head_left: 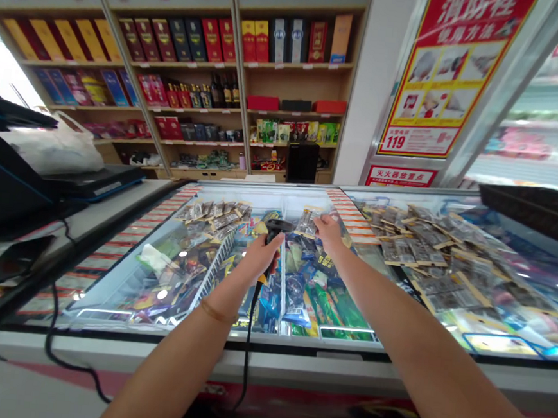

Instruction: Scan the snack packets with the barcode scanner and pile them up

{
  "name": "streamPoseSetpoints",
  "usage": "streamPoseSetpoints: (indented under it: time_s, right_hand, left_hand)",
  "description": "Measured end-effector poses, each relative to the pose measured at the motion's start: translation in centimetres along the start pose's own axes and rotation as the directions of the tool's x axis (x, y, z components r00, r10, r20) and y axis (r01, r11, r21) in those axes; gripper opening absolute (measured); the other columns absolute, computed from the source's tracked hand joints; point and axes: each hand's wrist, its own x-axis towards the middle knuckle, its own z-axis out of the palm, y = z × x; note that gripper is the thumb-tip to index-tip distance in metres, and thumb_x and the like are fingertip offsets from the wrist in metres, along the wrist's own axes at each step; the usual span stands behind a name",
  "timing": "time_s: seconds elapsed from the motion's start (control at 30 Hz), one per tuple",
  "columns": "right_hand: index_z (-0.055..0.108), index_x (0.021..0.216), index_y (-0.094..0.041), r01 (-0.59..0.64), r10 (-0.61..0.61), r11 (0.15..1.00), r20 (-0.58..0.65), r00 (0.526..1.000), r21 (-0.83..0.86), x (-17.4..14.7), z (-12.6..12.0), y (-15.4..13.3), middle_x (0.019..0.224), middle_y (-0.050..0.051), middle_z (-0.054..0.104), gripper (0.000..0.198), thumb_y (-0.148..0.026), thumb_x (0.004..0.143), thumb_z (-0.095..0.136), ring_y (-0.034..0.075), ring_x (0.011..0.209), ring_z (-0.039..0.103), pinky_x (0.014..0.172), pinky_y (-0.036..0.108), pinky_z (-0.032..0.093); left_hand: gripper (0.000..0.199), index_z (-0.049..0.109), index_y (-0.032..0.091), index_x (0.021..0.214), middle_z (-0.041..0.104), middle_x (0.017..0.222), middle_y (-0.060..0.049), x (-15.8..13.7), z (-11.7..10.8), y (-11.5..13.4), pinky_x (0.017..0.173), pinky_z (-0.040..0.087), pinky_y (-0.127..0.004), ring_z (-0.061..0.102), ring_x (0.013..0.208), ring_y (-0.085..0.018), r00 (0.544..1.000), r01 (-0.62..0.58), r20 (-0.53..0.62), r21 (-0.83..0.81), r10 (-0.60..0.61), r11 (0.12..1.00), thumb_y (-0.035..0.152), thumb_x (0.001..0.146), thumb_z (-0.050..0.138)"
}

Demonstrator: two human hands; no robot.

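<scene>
Arms (pixel 177 359) (pixel 403 318) outstretched, both hands (pixel 262 257) (pixel 328 231) curled in grips

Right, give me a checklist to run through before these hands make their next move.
1. Scanner gripped: ok; the left hand is wrapped around its handle.
2. Packet held: ok; the right hand has it by one side.
3. Scanner and packet apart: cannot tell; they appear close side by side, but any gap is unclear.
4. Packet's print legible: cannot tell; too small here.
5. Cable free: ok as far as visible; it hangs from the scanner past the freezer's front edge, with no knot showing.
6. Hands away from the packet pile on the right: ok; both are to its left.
</scene>
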Motion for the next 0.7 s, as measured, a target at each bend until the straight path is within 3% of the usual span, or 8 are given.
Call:
streamPoseSetpoints:
  time_s: [0.13, 0.27, 0.4, 0.5, 0.6, 0.7]
  right_hand:
    - [0.058, 0.077, -0.019, -0.179, 0.178, 0.983, 0.023, 0.984, 0.042, -1.3, 3.3, -2.3, 0.065, -0.004, 0.065, 0.019, -0.030, 0.082, 0.073, 0.011, 0.058, 0.063, 0.054, 0.021, 0.046]
    - [0.061, 0.075, -0.018, -0.226, 0.224, 0.974, 0.132, 0.965, 0.000, -2.3, 9.7, -4.1, 0.059, -0.004, 0.061, 0.017, -0.023, 0.082, 0.076, 0.009, 0.053, 0.059, 0.050, 0.018, 0.040]
    - [0.062, 0.074, -0.016, -0.234, 0.227, 0.972, 0.211, 0.951, 0.010, -2.6, 16.9, -5.4, 0.056, -0.003, 0.059, 0.016, -0.016, 0.084, 0.075, 0.009, 0.053, 0.059, 0.052, 0.017, 0.044]
    - [0.067, 0.088, -0.015, -0.231, 0.213, 0.972, 0.253, 0.944, 0.040, -2.5, 20.6, -6.0, 0.062, -0.002, 0.063, 0.004, -0.014, 0.088, 0.070, 0.010, 0.061, 0.065, 0.062, 0.019, 0.053]
    - [0.067, 0.107, -0.015, -0.224, 0.203, 0.973, 0.264, 0.943, 0.052, -2.6, 21.5, -5.8, 0.071, 0.000, 0.068, 0.017, -0.012, 0.090, 0.067, 0.011, 0.068, 0.069, 0.072, 0.023, 0.058]
    - [0.065, 0.118, -0.015, -0.180, 0.166, 0.983, 0.257, 0.952, 0.032, -2.7, 19.8, -4.8, 0.086, 0.004, 0.073, 0.031, -0.010, 0.088, 0.068, 0.013, 0.076, 0.072, 0.078, 0.027, 0.061]
  left_hand:
    - [0.041, 0.050, 0.023, 0.084, 0.054, 0.053, 0.005, -0.8, -5.0, 0.8, 0.036, 0.036, -0.022, 0.047, 0.036, -0.011, 0.991, -0.018, -0.135, -0.017, 0.016, 1.000, 0.057, 0.081, 0.073]
    - [0.040, 0.050, 0.023, 0.081, 0.053, 0.053, 0.005, -2.6, -10.6, 0.3, 0.037, 0.037, -0.023, 0.047, 0.037, -0.011, 0.958, 0.019, -0.286, -0.055, -0.034, 0.998, 0.056, 0.079, 0.073]
    - [0.042, 0.052, 0.022, 0.085, 0.055, 0.056, 0.005, -4.7, -14.9, -0.4, 0.038, 0.038, -0.022, 0.047, 0.039, -0.010, 0.925, 0.012, -0.375, -0.115, -0.055, 0.993, 0.058, 0.077, 0.074]
    - [0.043, 0.052, 0.022, 0.086, 0.056, 0.057, 0.005, -5.8, -16.5, -0.5, 0.038, 0.038, -0.022, 0.047, 0.040, -0.010, 0.905, 0.021, -0.419, -0.121, -0.070, 0.992, 0.058, 0.077, 0.073]
    - [0.041, 0.053, 0.021, 0.086, 0.055, 0.056, 0.004, -6.1, -16.8, -0.6, 0.037, 0.038, -0.022, 0.047, 0.040, -0.010, 0.895, 0.027, -0.440, -0.125, -0.080, 0.992, 0.057, 0.078, 0.071]
    - [0.042, 0.052, 0.021, 0.084, 0.055, 0.055, 0.004, -5.5, -16.0, -0.8, 0.037, 0.038, -0.022, 0.047, 0.039, -0.010, 0.918, 0.014, -0.391, -0.135, -0.066, 0.991, 0.058, 0.078, 0.071]
